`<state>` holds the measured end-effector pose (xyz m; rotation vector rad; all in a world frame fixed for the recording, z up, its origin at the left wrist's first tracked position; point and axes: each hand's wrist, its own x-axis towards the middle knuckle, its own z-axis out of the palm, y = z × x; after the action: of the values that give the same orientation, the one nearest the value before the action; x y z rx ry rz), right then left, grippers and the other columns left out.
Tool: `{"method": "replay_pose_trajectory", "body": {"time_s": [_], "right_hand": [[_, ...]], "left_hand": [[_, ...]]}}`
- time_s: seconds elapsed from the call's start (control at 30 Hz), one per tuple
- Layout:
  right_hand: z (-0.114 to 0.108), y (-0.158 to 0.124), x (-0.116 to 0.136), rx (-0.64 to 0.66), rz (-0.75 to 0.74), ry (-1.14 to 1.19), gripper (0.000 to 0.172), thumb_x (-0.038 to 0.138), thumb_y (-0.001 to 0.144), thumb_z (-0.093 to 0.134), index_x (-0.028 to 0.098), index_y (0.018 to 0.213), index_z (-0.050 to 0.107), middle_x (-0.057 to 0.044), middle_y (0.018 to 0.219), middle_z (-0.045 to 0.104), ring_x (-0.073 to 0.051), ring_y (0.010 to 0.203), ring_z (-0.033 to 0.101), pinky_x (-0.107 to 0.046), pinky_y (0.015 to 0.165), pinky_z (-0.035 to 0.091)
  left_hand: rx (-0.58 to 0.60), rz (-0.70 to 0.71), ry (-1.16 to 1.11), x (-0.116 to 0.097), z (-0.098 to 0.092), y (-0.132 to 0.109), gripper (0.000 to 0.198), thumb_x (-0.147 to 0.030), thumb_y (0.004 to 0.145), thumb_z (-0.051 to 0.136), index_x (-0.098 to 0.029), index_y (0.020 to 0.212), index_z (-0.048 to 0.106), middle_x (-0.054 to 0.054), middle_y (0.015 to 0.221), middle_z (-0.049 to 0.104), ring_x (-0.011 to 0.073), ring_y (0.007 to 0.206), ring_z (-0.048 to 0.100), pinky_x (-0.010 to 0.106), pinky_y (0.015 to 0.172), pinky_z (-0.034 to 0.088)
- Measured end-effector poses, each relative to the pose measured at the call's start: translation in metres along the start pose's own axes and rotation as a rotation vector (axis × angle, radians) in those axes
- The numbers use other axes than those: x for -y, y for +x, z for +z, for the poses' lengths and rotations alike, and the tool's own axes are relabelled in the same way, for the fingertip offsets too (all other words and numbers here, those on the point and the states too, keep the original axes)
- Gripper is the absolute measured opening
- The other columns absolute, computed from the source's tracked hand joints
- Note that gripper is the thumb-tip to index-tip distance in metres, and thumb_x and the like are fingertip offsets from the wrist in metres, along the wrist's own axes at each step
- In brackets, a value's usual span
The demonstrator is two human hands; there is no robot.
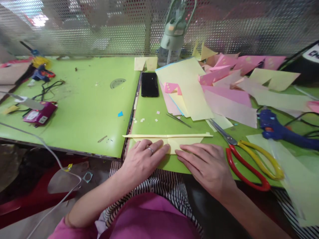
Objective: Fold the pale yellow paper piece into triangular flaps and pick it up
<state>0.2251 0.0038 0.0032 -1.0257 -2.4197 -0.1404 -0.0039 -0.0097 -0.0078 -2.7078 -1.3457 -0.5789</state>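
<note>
Folded yellow paper (171, 141), flat under both hands' fingertips, table edge

Phone (150, 84), scissors (249, 159), glue gun (279, 129)

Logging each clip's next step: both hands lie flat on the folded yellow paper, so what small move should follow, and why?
Probably sliding the left hand and right hand outward along the yellow paper strip. Both palms press it flat near the middle, while its long thin ends lie uncovered on the green table.
</note>
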Motion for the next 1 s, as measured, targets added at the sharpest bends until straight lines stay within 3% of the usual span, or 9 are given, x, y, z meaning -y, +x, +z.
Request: {"method": "replay_pose_trajectory", "body": {"time_s": [0.17,0.27,0.5,0.73,1.0], "right_hand": [[0.006,-0.006,-0.006,-0.019,0.012,0.052,0.024,0.020,0.094,0.056,0.031,0.109,0.071,0.000,0.104,0.075,-0.019,0.093,0.065,-0.037,0.081,0.041],[0.007,-0.006,-0.006,-0.006,0.009,0.057,0.027,0.018,0.094,0.055,0.031,0.112,0.070,0.001,0.107,0.075,-0.019,0.095,0.065,-0.038,0.081,0.041],[0.008,-0.007,-0.002,-0.033,0.005,0.062,0.023,0.018,0.091,0.060,0.029,0.109,0.070,0.001,0.106,0.076,-0.019,0.095,0.067,-0.038,0.082,0.040],[0.007,-0.006,-0.001,-0.021,-0.009,0.066,0.022,0.021,0.088,0.064,0.026,0.108,0.070,0.000,0.107,0.075,-0.020,0.095,0.066,-0.038,0.083,0.040],[0.006,-0.004,0.001,-0.039,0.006,0.056,0.018,0.022,0.088,0.065,0.023,0.105,0.071,-0.003,0.105,0.076,-0.020,0.094,0.066,-0.038,0.083,0.039]], "left_hand": [[0.006,-0.007,-0.027,0.001,-0.003,-0.003,0.022,-0.021,0.099,0.048,-0.019,0.117,0.060,0.005,0.129,0.065,0.0178,0.096,0.058,0.031,0.083,0.052],[0.023,0.016,-0.007,0.000,-0.006,-0.004,0.025,-0.018,0.098,0.046,-0.019,0.119,0.060,0.008,0.130,0.063,0.0198,0.100,0.058,0.034,0.083,0.052],[0.036,0.054,0.074,-0.005,-0.013,-0.006,0.033,-0.016,0.098,0.047,-0.015,0.130,0.053,0.008,0.112,0.067,0.0207,0.095,0.056,0.034,0.082,0.048],[0.000,0.082,0.118,-0.008,-0.014,-0.009,0.032,-0.015,0.097,0.047,-0.013,0.128,0.056,0.009,0.121,0.066,0.0219,0.101,0.055,0.035,0.086,0.044],[0.092,0.090,0.115,-0.013,-0.015,-0.011,0.038,-0.016,0.098,0.047,-0.009,0.135,0.051,0.008,0.131,0.062,0.0227,0.111,0.055,0.037,0.095,0.042]]}}
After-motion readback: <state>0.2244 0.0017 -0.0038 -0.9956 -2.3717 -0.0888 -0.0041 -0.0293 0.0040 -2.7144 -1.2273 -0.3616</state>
